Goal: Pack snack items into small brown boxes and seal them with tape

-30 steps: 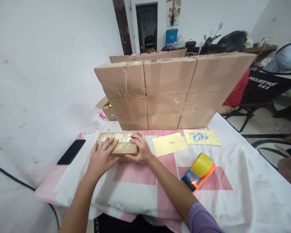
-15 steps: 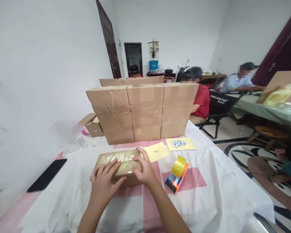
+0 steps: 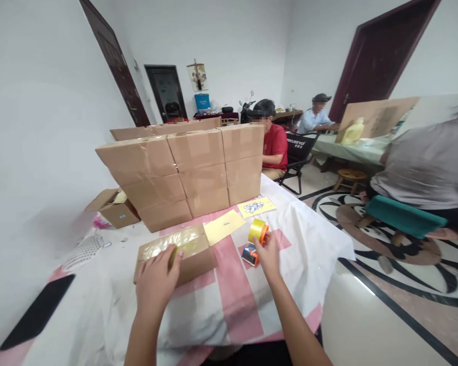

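A small cardboard box (image 3: pixel 191 254) with shiny tape across its top lies on the table in front of me. My left hand (image 3: pixel 155 278) rests flat on the box's near left part, fingers spread. My right hand (image 3: pixel 267 255) is off the box and reaches to an orange tape dispenser (image 3: pixel 256 243) with a yellow tape roll, fingers at its near side; whether they grip it is unclear. A yellow sheet (image 3: pixel 223 226) lies between the box and the dispenser.
A stack of sealed cardboard boxes (image 3: pixel 187 173) stands across the back of the table (image 3: pixel 320 239). A second yellow sheet with small white pieces (image 3: pixel 256 207), an open box (image 3: pixel 112 207) and a black phone (image 3: pixel 38 311) lie around. Other people sit at tables on the right.
My right hand left the small box and moved right to the tape dispenser. My left hand stays on the box. The view has swung to the right.
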`<state>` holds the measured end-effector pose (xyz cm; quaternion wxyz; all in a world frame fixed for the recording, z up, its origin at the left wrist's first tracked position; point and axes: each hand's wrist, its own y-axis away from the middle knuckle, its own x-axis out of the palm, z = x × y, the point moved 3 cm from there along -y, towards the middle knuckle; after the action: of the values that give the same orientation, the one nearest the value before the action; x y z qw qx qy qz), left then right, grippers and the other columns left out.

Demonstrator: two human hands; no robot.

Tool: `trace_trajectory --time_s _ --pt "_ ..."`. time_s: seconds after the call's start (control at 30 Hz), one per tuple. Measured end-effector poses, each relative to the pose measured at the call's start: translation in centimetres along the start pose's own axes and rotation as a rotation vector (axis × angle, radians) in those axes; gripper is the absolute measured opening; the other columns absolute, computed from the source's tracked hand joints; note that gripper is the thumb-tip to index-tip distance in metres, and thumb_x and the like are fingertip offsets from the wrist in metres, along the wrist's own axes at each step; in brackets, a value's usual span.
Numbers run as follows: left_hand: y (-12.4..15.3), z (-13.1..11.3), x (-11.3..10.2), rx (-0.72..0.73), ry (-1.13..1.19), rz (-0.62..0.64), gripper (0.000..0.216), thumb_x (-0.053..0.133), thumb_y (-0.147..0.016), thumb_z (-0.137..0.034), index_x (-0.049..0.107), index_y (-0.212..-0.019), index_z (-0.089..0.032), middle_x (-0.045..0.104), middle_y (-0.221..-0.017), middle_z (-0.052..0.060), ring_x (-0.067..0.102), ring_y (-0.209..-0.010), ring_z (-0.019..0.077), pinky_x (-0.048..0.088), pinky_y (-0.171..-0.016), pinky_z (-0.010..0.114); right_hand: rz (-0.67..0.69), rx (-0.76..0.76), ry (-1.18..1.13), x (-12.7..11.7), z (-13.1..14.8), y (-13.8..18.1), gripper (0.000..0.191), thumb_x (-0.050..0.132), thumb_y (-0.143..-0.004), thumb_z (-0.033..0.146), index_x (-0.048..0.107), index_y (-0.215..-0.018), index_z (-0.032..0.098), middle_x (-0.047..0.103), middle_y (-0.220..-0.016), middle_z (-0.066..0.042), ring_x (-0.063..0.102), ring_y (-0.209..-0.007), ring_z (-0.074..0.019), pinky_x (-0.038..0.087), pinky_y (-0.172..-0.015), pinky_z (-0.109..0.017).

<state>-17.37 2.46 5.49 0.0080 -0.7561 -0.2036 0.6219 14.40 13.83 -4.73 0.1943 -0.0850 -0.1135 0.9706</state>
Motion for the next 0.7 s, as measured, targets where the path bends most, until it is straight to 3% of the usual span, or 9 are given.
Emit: trace_trajectory --time_s 0.1,0.3,0.43,0.57,0.7 --pt "-0.6 -0.9 -0.3 -0.019 -0.062 0.07 0.066 0.022 -0.101 -0.055 0.07 -0.129 -0.02 0.072 -0.13 0.013 0.066 -0.12 0.0367 0.031 -0.115 0.059 0.112 0.004 0.019 0.3 -0.8 -1.4 0.032 0.069 -0.076 0.047 0.058 -0.089 0.019 0.067 -0.084 -0.007 0.066 -0.077 -0.0248 0.053 -0.072 -0.037" --pt "-1.2 -2.8 0.0 -0.049 -0.206 0.136 0.079 0.02 -0.097 -0.062 0.073 -0.125 -0.011 0.075 -0.117 0.023 0.067 -0.117 0.0438 0.015 -0.119 0.069 0.115 -0.027 -0.022 1.5 -1.9 -1.2 0.036 0.057 -0.087 0.056 0.057 -0.078 0.022 0.065 -0.072 -0.004 0.063 -0.069 -0.0231 0.05 -0.063 -0.034" --pt "-0.7 -3.0 0.6 -0.067 -0.178 0.1 0.079 0.019 -0.097 -0.061 0.069 -0.131 -0.009 0.067 -0.134 0.024 0.059 -0.129 0.045 0.013 -0.119 0.072 0.155 -0.037 -0.093 2.5 -2.7 -0.4 0.041 0.051 -0.092 0.061 0.057 -0.083 0.022 0.066 -0.077 -0.005 0.065 -0.072 -0.0223 0.054 -0.067 -0.034" --pt "0.2 -2.6 1.6 -0.068 -0.106 0.063 0.077 0.02 -0.098 -0.058 0.06 -0.143 -0.01 0.048 -0.156 0.02 0.042 -0.145 0.0436 0.016 -0.116 0.076 0.208 -0.043 -0.148 2.7 -3.1 -0.3 0.043 0.048 -0.094 0.061 0.061 -0.101 0.02 0.07 -0.089 -0.007 0.069 -0.084 -0.0231 0.057 -0.076 -0.036" --pt "0.8 -2.6 1.9 -0.066 -0.093 0.017 0.077 0.021 -0.099 -0.058 0.056 -0.146 -0.008 0.044 -0.159 0.02 0.038 -0.147 0.0447 0.015 -0.116 0.077 0.238 -0.046 -0.188 2.7 -3.3 -0.4 0.043 0.049 -0.094 0.059 0.06 -0.106 0.019 0.072 -0.097 -0.009 0.07 -0.088 -0.0236 0.058 -0.079 -0.036"
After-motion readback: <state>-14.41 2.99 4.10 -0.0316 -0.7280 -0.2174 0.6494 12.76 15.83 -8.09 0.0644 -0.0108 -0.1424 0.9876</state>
